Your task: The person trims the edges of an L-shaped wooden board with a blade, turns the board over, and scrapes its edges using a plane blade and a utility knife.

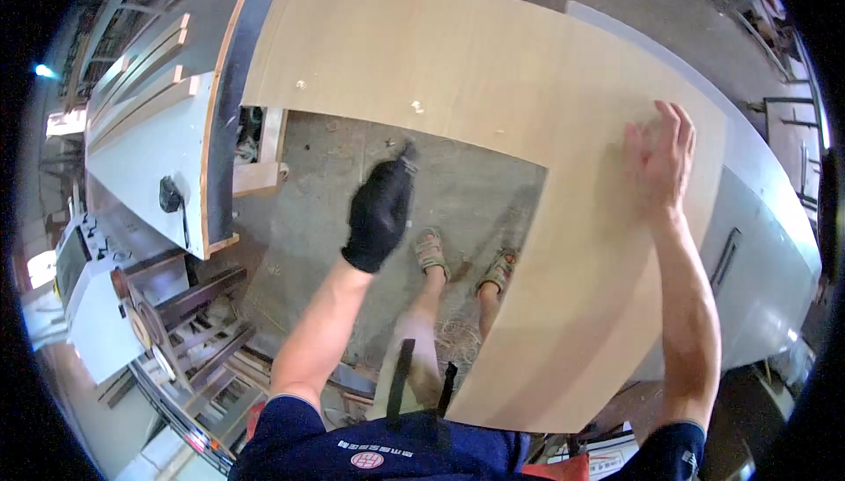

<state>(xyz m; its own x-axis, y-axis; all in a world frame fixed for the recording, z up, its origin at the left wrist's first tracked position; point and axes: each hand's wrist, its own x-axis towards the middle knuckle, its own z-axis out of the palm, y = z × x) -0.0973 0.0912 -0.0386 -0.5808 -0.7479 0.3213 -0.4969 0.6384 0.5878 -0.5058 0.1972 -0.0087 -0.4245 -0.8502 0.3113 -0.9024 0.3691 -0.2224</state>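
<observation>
A black glove covers my left hand point(378, 212), which is closed around a small dark tool point(407, 154); motion blur hides the tool's exact kind. Its tip points toward the inner edge of a large L-shaped pale wood panel point(422, 41), over the cutout where the floor shows. My bare right hand point(666, 160) is on or just above the panel's right arm, its fingers apart and holding nothing. Small shavings point(417, 108) lie on the panel near its inner edge.
An upright dark board point(231, 111) with wooden edges borders the panel's left end. Beyond it, wood strips point(145, 111) rest on a white surface point(150, 177). A grey sheet point(761, 252) lies under the right side. Wood offcuts point(216, 358) are stacked at lower left.
</observation>
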